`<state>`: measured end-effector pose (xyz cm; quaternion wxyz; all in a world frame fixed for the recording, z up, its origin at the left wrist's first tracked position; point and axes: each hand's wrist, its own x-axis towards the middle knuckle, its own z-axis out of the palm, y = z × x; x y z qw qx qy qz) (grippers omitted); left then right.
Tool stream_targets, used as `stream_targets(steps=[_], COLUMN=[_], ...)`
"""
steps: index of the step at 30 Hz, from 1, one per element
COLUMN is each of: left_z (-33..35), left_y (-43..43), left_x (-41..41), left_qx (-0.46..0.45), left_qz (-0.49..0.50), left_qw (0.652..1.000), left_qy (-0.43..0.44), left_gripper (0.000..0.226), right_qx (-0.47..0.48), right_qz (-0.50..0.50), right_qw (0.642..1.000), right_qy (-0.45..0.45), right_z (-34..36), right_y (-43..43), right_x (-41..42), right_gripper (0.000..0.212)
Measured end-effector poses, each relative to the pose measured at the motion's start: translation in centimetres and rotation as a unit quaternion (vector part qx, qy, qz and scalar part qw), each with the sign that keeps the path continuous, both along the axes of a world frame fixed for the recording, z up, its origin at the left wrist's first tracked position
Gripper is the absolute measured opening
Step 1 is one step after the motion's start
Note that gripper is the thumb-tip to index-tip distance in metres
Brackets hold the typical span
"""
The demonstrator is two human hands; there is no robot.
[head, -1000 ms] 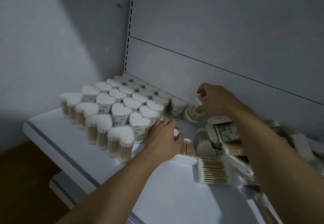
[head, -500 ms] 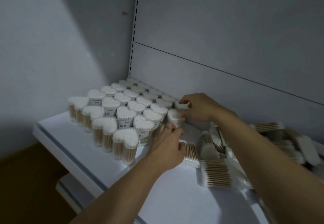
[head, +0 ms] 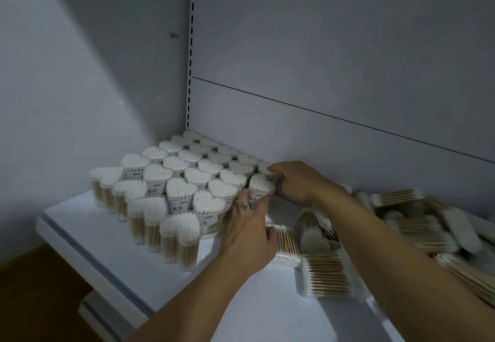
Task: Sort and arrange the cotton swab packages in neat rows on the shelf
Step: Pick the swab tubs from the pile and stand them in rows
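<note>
Curled fingers of right hand (head: 296,181) gripping rear pack (head: 264,167) at back wall (head: 321,138), left hand (head: 247,231) straight-fingered against end pack (head: 261,186), packed rows (head: 184,189) leftward, loose pile (head: 401,215) rightward, bare shelf (head: 267,315) nearer the wrists.

— What's it all made of?
— My heart-shaped tubs (head: 182,245) look like clear, glossy plastic with paper labels (head: 176,208); fluffy white cotton tips (head: 180,190), pale wooden sticks (head: 150,234).
— And the shelf (head: 120,245)?
— Smooth, white, faintly shiny; the back panel (head: 321,73) is matt grey. The flat packs (head: 325,278) are thin glossy film.
</note>
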<state>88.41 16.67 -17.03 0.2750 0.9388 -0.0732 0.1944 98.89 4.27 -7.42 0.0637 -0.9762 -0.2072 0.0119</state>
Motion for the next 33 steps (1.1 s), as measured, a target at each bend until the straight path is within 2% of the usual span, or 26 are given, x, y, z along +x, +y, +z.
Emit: stream_targets(steps=[9,15,23,29,33], left_z=[0.0,-0.1,-0.3,0.3,1.2], left_y=[-0.1,-0.6,-0.3,-0.6,-1.5], left_x=[0.6,1.4,2.1,1.6,0.1], left_qx=[-0.026,0.0,-0.038,-0.068,-0.046], left_qz=[-0.03,-0.004,-0.008,-0.016,-0.013], left_qw=[0.999,0.999,0.997,0.996,0.999], left_qy=[0.008,0.035,0.062,0.06,0.011], left_gripper=[0.075,0.071,0.065,0.066,0.05], right_qx=[-0.024,-0.007,0.002,-0.022,-0.052], right_qz=[-0.004,-0.004,0.005,0.012,0.01], right_qw=[1.0,1.0,0.999,0.996,0.988], right_qy=[-0.006,0.014,0.033,-0.086,-0.142], right_z=[-0.2,-0.3,-0.5,0.4,0.6], right_y=[-0.5,-0.4,0.2,-1.4,-2.3], right_x=[0.8,0.5,-0.1,-2.8,-6.3], right_gripper=[0.041,0.053,0.06,0.062,0.054])
